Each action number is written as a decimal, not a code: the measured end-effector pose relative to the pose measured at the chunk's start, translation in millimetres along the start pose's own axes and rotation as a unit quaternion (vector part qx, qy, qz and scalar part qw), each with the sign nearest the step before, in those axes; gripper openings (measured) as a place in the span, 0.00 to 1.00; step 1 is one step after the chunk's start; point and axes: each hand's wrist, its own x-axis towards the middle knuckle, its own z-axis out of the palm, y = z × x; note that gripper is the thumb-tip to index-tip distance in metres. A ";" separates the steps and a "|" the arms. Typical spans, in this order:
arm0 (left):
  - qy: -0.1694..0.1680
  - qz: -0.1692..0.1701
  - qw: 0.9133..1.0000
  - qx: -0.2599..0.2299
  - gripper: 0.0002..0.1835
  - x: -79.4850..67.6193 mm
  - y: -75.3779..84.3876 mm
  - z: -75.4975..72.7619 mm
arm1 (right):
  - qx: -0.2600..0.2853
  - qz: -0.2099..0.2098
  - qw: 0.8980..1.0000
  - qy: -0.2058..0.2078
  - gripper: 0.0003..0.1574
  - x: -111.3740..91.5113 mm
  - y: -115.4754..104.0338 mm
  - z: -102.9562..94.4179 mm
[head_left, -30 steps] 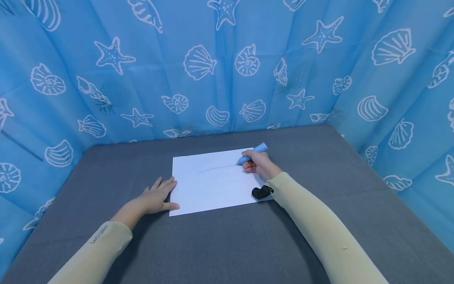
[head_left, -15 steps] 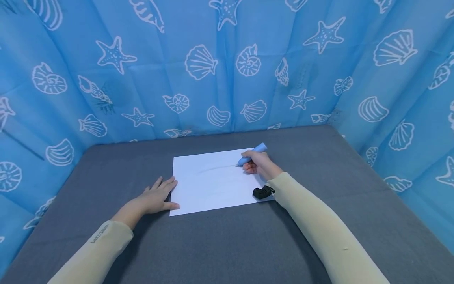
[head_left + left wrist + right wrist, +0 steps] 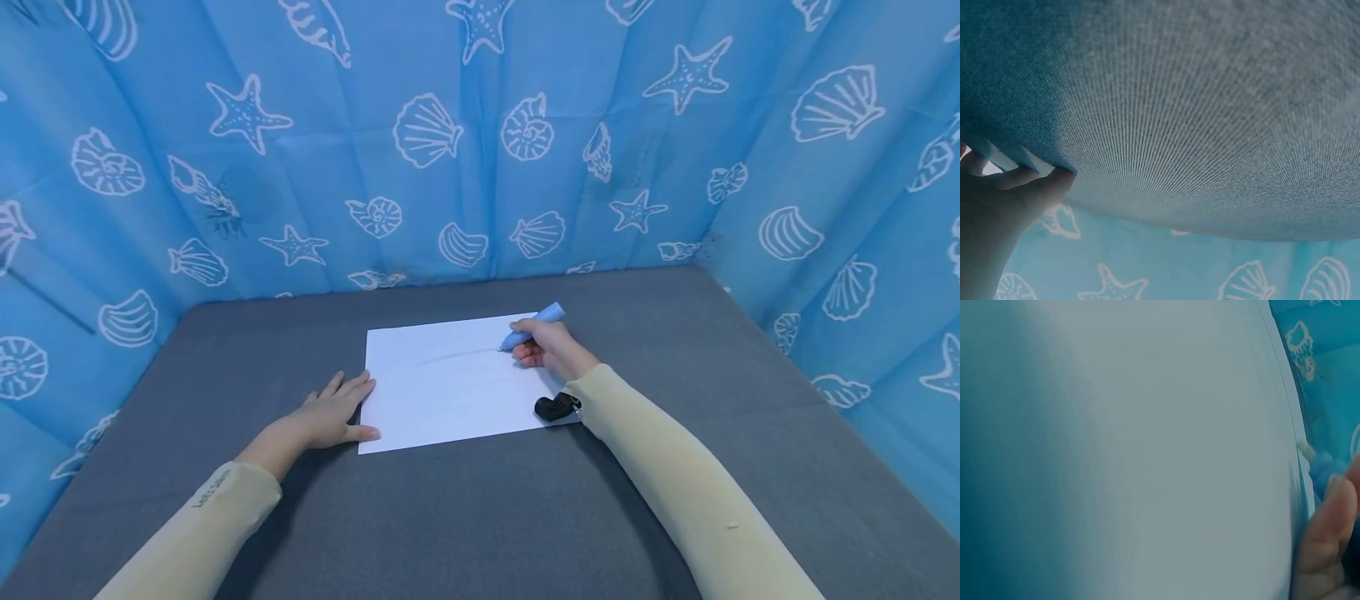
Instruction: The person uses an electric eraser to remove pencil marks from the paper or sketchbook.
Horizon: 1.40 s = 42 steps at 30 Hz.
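A white sheet of paper (image 3: 442,400) lies on the grey cloth-covered table, with a faint curved line across its upper part. My left hand (image 3: 330,417) rests spread at the sheet's left edge, thumb and fingertips touching the paper. In the left wrist view the fingers of my left hand (image 3: 1022,187) lie extended on the surface. My right hand (image 3: 551,346) pinches a thick blue pen (image 3: 551,312), tilted up to the right, its narrow tip at the right end of the line. The right wrist view shows the pen (image 3: 1325,472) close over the paper (image 3: 1197,437), partly hidden by the fingers.
Beside the right sleeve, a black rounded object (image 3: 553,407) sits over the paper's lower right corner. A blue curtain (image 3: 480,142) with white shell and starfish prints stands behind and at both sides. Grey tablecloth (image 3: 420,525) surrounds the sheet.
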 end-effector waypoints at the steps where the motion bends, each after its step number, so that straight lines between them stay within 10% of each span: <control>1: 0.000 0.000 1.000 0.002 0.51 -0.1 0.1 0.0 | 0.000 -0.001 1.000 -0.001 0.14 0.0 0.0 0.4; 42: -0.006 -0.002 1.000 -0.006 0.52 -1.4 3.1 -2.8 | -0.002 -0.005 1.000 0.006 0.14 -0.7 0.9 3.2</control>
